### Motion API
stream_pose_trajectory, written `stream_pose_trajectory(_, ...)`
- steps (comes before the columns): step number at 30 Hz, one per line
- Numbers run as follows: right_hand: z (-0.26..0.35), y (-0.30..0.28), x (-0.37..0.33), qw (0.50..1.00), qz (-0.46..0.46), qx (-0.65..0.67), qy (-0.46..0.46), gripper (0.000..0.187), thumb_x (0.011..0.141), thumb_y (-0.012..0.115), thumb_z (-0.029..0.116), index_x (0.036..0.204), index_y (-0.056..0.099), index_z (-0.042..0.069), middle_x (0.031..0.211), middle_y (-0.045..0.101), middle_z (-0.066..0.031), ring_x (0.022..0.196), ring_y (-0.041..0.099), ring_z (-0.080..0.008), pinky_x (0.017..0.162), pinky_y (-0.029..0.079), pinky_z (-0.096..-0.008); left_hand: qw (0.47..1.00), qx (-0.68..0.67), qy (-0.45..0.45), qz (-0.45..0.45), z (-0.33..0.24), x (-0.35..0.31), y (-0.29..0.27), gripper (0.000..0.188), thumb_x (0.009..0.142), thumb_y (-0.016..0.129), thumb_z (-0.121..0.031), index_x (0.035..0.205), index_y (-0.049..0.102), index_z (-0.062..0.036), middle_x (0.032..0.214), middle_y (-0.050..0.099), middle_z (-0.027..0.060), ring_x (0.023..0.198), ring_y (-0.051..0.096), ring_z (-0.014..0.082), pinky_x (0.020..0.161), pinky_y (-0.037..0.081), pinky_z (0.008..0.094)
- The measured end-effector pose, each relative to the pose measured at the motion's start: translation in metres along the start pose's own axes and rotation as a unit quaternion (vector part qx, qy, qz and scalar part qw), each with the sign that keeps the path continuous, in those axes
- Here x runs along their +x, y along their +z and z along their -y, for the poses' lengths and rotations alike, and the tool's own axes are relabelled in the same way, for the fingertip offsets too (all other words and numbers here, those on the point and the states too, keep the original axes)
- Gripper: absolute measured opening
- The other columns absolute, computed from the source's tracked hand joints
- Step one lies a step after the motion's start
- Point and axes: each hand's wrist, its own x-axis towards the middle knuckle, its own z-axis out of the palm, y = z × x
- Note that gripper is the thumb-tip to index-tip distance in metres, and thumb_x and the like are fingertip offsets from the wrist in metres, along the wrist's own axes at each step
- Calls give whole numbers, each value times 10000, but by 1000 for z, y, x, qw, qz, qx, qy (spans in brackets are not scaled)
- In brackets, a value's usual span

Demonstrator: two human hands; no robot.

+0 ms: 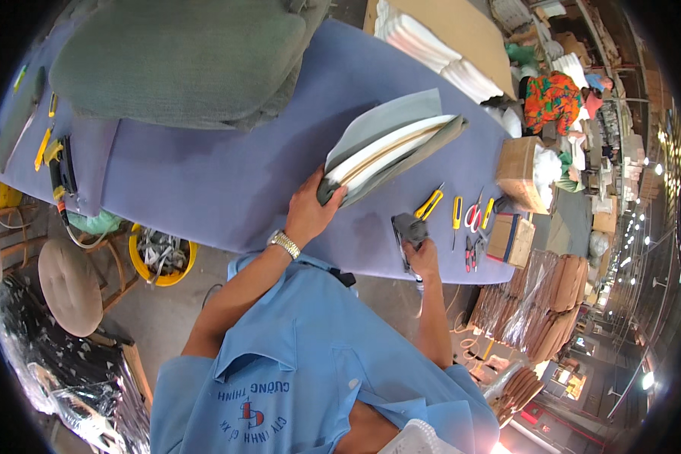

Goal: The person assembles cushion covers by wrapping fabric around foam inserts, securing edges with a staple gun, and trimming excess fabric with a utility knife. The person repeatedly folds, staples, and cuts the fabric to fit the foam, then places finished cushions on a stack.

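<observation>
Padded panel (390, 155): curved, layered edge showing, white foam-like padding with a thin tan layer through it, grey fabric flaps loose on both sides. Sits tilted over the middle of the desk (227, 189), toward the right half; can't tell if it touches. Desk top is smooth blue-violet cover. Far-left corner: thick stack of grey-green fabric (181, 68), matte, rounded edges.

Left hand (314, 208) clamped on the panel's near end, forearm angled up and right, metal-link watch (285, 244) on wrist. Right hand (422, 257) wrapped around a dark stapler-like tool (408, 227) at the near edge, forearm almost straight out from the body.

Right end of desk: yellow-handled cutter (430, 203), screwdriver (457, 208), red-handled scissors (473, 218), spread loose. Beside them a small box (511, 240) at the right edge.

Containers: yellow bucket (138, 265) below the near edge, left side, full of grey-white scraps (161, 253). Cardboard box (516, 170) past the right edge, fluffy white stuffing (546, 174) in it.
</observation>
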Motion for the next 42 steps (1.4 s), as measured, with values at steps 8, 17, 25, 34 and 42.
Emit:
stream_pose_trajectory(8,179,-34,-89,941,-20,336,-44,305,904,776,101,1165,687,-29,1015,737,-60,882,678,-112,764,560,-296,997,56,61,5,8,-9,8,708,923,725,-392,1447,491,22,1335,612,280,1188,627,442,985,528,483)
stream_pose_trajectory(17,205,-36,-72,955,83,276,-78,344,865,785,57,1159,648,-58,1017,736,-101,906,680,-133,816,550,-295,984,109,134,39,24,-20,19,823,933,667,-470,1522,363,19,1438,534,266,1355,491,465,1030,519,497)
stream_pose_trajectory(25,213,-48,-68,965,92,206,-134,353,826,780,47,1136,639,-43,960,725,-134,864,681,-166,806,535,-307,983,108,140,50,26,-23,19,917,932,609,-592,1544,323,28,1490,492,251,1380,462,470,1048,514,508)
stream_pose_trajectory(34,207,-41,-55,962,112,198,-152,440,723,793,64,1128,643,-21,943,709,-181,839,698,-328,801,549,-362,986,72,134,67,23,-23,13,883,874,729,-338,1575,304,-9,1496,463,304,1382,461,481,1120,442,497)
stream_pose_trajectory(42,221,-44,-51,968,150,162,-123,503,693,769,47,1176,636,0,980,712,-203,859,702,-352,816,555,-374,984,90,115,103,21,-20,5,1010,771,787,-161,1600,229,-18,1543,439,220,1431,405,455,1127,454,484)
